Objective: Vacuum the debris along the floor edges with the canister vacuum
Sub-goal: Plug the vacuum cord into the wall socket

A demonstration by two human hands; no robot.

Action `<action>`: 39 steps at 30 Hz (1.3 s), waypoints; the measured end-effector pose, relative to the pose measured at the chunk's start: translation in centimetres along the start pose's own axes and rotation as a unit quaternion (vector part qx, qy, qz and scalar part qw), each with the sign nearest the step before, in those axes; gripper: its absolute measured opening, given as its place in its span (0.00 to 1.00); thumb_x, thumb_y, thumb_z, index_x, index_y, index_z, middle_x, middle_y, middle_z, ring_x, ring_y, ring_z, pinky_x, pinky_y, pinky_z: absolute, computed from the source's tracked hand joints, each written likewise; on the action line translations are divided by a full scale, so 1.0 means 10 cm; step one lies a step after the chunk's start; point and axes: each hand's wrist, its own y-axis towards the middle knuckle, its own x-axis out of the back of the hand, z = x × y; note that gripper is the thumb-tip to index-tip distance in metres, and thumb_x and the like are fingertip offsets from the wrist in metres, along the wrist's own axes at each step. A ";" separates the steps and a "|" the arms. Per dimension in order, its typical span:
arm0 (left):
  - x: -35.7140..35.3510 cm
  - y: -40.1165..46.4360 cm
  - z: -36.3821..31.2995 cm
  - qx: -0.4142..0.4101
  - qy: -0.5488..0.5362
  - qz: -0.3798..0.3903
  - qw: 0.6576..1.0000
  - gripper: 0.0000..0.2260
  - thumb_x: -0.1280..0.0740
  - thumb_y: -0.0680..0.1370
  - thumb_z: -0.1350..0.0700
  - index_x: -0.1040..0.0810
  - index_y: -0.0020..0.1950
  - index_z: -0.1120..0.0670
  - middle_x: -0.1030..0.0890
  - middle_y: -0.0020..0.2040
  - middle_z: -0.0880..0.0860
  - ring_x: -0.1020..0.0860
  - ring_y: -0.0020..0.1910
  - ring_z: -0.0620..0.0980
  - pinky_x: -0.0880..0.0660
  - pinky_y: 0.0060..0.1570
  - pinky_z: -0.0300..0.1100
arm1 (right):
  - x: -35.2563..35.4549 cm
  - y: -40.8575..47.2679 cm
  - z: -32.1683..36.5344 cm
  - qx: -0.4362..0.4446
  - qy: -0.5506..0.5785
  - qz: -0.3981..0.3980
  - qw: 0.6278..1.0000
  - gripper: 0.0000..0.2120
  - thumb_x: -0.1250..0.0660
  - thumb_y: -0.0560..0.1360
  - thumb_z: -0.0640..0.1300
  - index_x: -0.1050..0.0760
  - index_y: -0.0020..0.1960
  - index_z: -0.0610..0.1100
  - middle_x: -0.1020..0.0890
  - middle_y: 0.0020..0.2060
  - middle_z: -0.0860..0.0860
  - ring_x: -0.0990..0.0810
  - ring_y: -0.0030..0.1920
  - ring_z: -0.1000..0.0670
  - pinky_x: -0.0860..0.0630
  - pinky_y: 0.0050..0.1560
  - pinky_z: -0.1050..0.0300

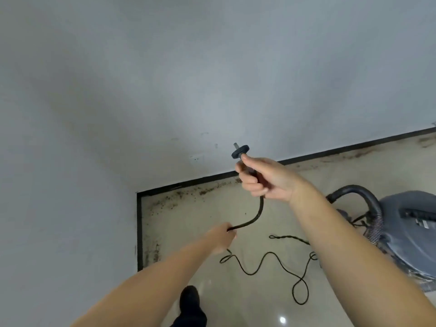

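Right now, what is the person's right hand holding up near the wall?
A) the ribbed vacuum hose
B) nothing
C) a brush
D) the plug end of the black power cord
D: the right hand grips the cord just behind the round black plug, raised toward the wall socket.

No legible text; canister vacuum (pixel 410 232) label blurred.

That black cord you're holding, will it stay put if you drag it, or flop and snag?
Likely floppy: the cord lies in loose loops on the floor, so it may kink or snag. Near the plug it looks thicker and holds a smooth curve between right hand and left hand.
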 end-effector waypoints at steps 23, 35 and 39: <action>-0.48 3.84 2.28 0.055 -0.066 0.196 0.977 0.22 0.50 0.84 0.51 0.20 0.49 0.62 0.19 0.57 0.63 0.21 0.47 0.50 0.31 0.60 0.40 | 2.12 3.88 -2.26 -0.024 0.157 -0.232 0.960 0.16 0.48 0.84 0.48 0.32 0.42 0.43 0.40 0.24 0.54 0.45 0.19 0.58 0.49 0.16 0.66; -0.71 5.87 3.35 -0.049 0.094 0.158 0.982 0.17 0.46 0.84 0.52 0.24 0.58 0.61 0.20 0.61 0.59 0.22 0.56 0.53 0.30 0.58 0.43 | 2.95 5.40 -3.43 0.026 -0.039 -0.169 0.985 0.14 0.49 0.84 0.46 0.33 0.44 0.43 0.40 0.25 0.54 0.45 0.20 0.57 0.48 0.17 0.66; -0.27 5.85 3.20 -0.087 0.080 0.041 0.992 0.13 0.42 0.82 0.54 0.25 0.63 0.53 0.22 0.61 0.54 0.23 0.57 0.53 0.26 0.56 0.45 | 2.91 5.54 -3.37 0.028 -0.027 -0.171 0.985 0.14 0.49 0.84 0.46 0.33 0.44 0.43 0.39 0.23 0.55 0.44 0.19 0.58 0.47 0.16 0.66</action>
